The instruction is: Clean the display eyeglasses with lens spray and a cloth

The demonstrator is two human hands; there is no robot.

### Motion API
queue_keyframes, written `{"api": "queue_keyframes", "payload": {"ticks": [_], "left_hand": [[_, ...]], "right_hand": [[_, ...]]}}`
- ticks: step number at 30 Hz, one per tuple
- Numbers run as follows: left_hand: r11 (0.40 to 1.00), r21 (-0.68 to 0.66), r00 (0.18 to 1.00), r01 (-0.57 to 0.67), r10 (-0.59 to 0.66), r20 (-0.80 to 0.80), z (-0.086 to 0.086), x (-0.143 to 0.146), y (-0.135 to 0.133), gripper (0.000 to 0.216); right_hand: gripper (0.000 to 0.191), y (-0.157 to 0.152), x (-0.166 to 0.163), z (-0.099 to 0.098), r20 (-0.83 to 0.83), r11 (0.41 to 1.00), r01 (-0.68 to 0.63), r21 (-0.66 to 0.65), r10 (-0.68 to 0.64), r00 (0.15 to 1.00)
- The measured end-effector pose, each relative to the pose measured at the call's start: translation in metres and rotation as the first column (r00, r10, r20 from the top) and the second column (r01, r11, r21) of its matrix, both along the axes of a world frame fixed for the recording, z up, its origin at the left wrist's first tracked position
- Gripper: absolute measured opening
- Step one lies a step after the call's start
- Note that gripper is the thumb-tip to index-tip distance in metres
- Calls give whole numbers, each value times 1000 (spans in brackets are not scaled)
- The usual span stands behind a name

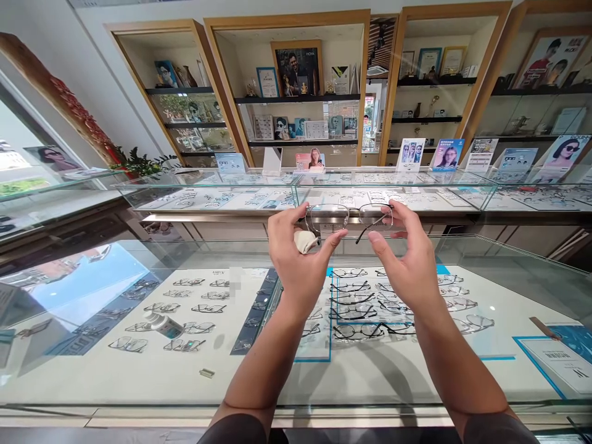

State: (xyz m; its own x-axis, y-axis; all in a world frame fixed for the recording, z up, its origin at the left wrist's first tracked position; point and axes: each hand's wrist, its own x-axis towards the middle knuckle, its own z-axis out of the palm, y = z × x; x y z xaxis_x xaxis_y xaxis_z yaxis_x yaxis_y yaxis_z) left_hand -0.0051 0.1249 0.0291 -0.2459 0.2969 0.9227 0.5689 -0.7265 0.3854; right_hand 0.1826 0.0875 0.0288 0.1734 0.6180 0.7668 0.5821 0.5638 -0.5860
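Observation:
A pair of thin-framed eyeglasses (354,209) is held up in front of me above the glass display case, with the lenses side by side. My left hand (300,253) pinches the left side of the frame and also keeps a crumpled pale cloth (305,241) in its curled fingers. On the other side, my right hand (407,259) grips the right edge of the same frame between thumb and fingers. The dark temple tips point down towards me. Parts of the temples are hidden by my fingers.
Beneath my arms, the glass case (152,382) shows rows of eyeglasses (358,333). A small white bottle (164,325) stands to the left, near a small metallic piece (207,373). Farther back runs another display counter (222,217), with wood-framed shelves (287,13) behind.

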Motion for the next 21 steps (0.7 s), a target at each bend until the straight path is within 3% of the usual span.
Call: {"api": "queue_keyframes", "payload": {"ticks": [13, 17, 21], "left_hand": [[996, 86, 998, -35, 38, -43, 0, 2, -3, 66], [997, 60, 998, -41, 44, -53, -1, -1, 4, 68], [999, -13, 997, 31, -31, -70, -2, -3, 9, 66]], "right_hand": [[65, 3, 1, -3, -1, 999, -7, -31, 7, 1000], [66, 2, 0, -3, 2, 1000, 11, 15, -11, 1000], [62, -2, -3, -1, 19, 991, 81, 105, -83, 996]]}}
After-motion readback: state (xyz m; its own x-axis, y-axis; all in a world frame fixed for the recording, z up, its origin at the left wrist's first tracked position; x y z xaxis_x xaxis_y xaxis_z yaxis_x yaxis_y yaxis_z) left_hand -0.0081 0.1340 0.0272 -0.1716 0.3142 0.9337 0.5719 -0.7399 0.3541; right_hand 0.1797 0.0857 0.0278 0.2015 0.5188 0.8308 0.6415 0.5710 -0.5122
